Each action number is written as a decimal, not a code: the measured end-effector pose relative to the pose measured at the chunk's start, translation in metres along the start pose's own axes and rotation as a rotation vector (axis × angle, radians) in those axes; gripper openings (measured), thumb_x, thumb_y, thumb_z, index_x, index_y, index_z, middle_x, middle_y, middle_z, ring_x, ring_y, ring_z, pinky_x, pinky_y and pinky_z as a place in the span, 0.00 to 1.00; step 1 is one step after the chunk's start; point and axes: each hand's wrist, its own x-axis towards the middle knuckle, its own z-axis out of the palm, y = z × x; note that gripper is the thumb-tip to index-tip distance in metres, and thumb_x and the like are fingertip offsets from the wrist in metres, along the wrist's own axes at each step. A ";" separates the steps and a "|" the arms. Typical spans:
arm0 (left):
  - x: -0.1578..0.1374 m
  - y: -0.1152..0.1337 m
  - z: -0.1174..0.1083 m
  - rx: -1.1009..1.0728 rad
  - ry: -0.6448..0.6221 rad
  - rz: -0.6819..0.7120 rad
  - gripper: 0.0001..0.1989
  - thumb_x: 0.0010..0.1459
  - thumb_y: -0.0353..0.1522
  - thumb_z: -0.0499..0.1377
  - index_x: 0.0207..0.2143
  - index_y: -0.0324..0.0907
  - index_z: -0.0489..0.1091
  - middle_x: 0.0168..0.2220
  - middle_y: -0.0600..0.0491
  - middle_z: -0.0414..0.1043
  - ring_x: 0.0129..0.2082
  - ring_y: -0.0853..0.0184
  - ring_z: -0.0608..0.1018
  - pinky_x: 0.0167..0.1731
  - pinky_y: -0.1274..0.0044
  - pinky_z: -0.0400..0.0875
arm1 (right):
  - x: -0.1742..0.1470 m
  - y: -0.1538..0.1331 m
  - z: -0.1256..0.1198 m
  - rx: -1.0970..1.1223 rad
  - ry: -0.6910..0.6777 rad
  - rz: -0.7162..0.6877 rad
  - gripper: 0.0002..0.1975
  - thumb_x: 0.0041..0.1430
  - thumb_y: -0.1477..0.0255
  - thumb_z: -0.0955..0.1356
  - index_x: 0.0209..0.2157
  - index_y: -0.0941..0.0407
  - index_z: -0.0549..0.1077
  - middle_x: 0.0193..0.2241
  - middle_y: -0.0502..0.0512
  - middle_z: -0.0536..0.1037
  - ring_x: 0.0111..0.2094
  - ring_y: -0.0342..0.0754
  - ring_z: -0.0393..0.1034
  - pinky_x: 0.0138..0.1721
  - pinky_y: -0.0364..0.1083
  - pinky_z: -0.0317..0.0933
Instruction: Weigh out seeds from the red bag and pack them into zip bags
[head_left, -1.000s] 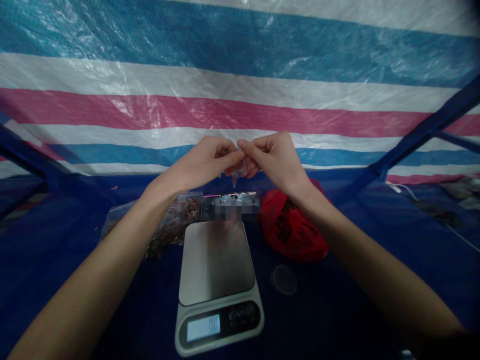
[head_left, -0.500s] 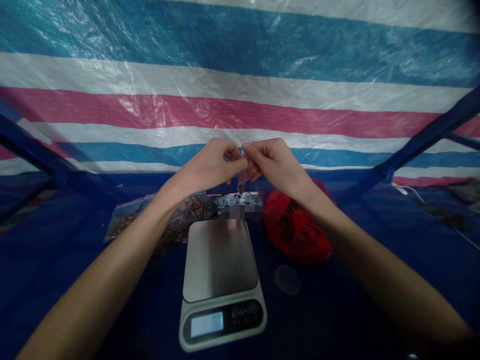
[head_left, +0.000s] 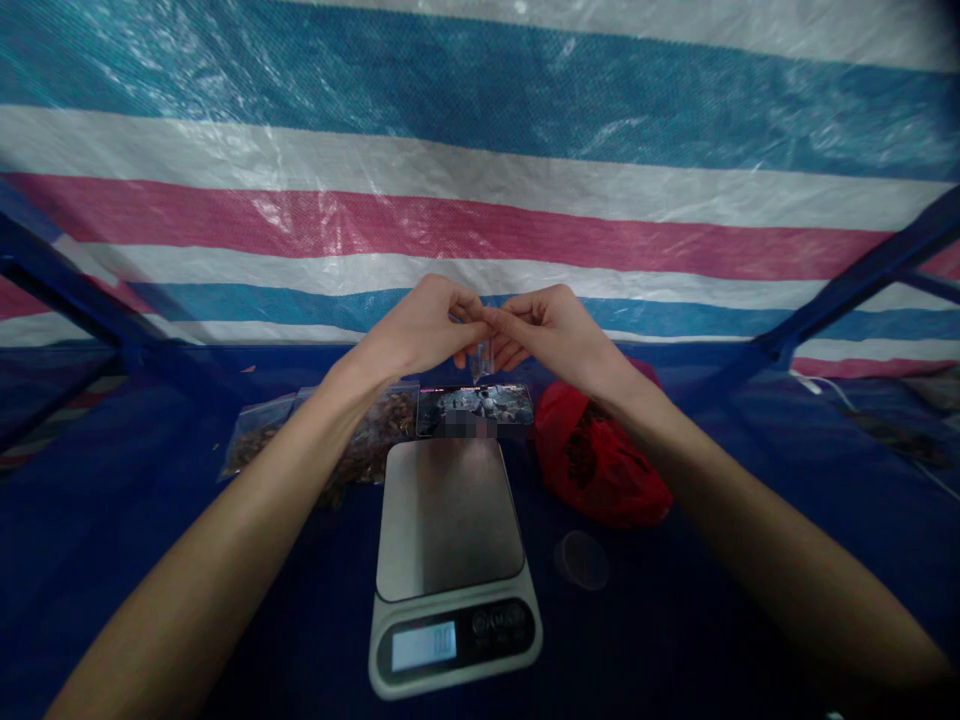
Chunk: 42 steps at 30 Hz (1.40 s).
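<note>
Between my hands hangs a small clear plastic bag [head_left: 482,362], its contents too small to make out. My left hand [head_left: 437,322] pinches its top edge from the left. From the right, the thumb and fingertips of my right hand [head_left: 546,325] close on the same edge, the two thumbs nearly touching. Below the hands stands a kitchen scale [head_left: 454,530] with a bare steel plate; its lit display appears to read 0.0. Just behind the scale a phone [head_left: 475,408] shows a picture on its screen.
Clear bags of brown dried pieces [head_left: 382,430] lie left of the phone. On the right sits a red plastic bag [head_left: 600,475] with brown bits inside, and a clear round lid [head_left: 582,560] is near it. A striped tarp [head_left: 480,180] hangs behind the blue surface [head_left: 300,620].
My right hand has shifted slightly lower, its thumb meeting the left thumb, and the small bag sits a little higher against the fingers. The whole view has moved slightly.
</note>
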 end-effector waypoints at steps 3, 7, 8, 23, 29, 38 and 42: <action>-0.001 0.000 0.001 0.075 0.021 0.017 0.08 0.58 0.29 0.61 0.25 0.42 0.75 0.19 0.55 0.73 0.20 0.70 0.75 0.22 0.78 0.64 | 0.001 0.002 0.000 0.051 -0.020 0.045 0.26 0.58 0.46 0.76 0.26 0.56 0.78 0.23 0.56 0.83 0.25 0.47 0.80 0.28 0.44 0.74; 0.000 -0.001 0.002 0.026 -0.006 0.015 0.09 0.59 0.30 0.62 0.24 0.43 0.74 0.20 0.53 0.75 0.21 0.69 0.76 0.23 0.77 0.66 | 0.001 0.000 -0.001 0.127 -0.047 0.084 0.22 0.59 0.51 0.76 0.28 0.57 0.79 0.24 0.56 0.83 0.26 0.46 0.81 0.29 0.43 0.75; 0.000 -0.002 0.002 -0.005 -0.017 0.015 0.09 0.59 0.31 0.62 0.24 0.43 0.74 0.21 0.53 0.76 0.22 0.69 0.77 0.24 0.77 0.67 | 0.001 0.000 -0.001 0.144 -0.050 0.085 0.22 0.60 0.52 0.76 0.29 0.58 0.79 0.25 0.56 0.84 0.26 0.47 0.81 0.29 0.43 0.75; -0.005 0.009 -0.004 -0.096 -0.039 0.011 0.08 0.61 0.32 0.62 0.28 0.42 0.77 0.28 0.50 0.81 0.29 0.66 0.82 0.30 0.76 0.73 | 0.000 0.000 -0.011 0.071 -0.073 0.082 0.12 0.63 0.61 0.71 0.32 0.56 0.75 0.26 0.53 0.82 0.25 0.45 0.78 0.27 0.44 0.72; -0.006 0.010 0.011 0.384 0.102 -0.051 0.06 0.55 0.28 0.61 0.25 0.43 0.72 0.26 0.50 0.77 0.30 0.60 0.80 0.32 0.71 0.68 | -0.004 -0.011 -0.005 -0.749 0.067 -0.013 0.09 0.57 0.76 0.69 0.24 0.54 0.69 0.21 0.50 0.73 0.25 0.46 0.69 0.26 0.45 0.55; -0.015 0.031 0.010 0.557 0.169 0.013 0.04 0.57 0.28 0.59 0.29 0.44 0.72 0.32 0.50 0.80 0.35 0.59 0.81 0.37 0.70 0.67 | -0.014 -0.028 0.005 -0.921 0.132 -0.001 0.05 0.63 0.72 0.68 0.41 0.53 0.75 0.32 0.56 0.82 0.34 0.54 0.77 0.33 0.48 0.58; -0.025 0.046 0.003 0.437 0.218 0.038 0.05 0.55 0.28 0.61 0.26 0.43 0.72 0.29 0.52 0.79 0.32 0.63 0.79 0.36 0.72 0.67 | -0.013 -0.028 -0.003 -0.524 0.152 -0.095 0.15 0.58 0.76 0.70 0.47 0.54 0.70 0.33 0.51 0.79 0.33 0.49 0.74 0.37 0.46 0.62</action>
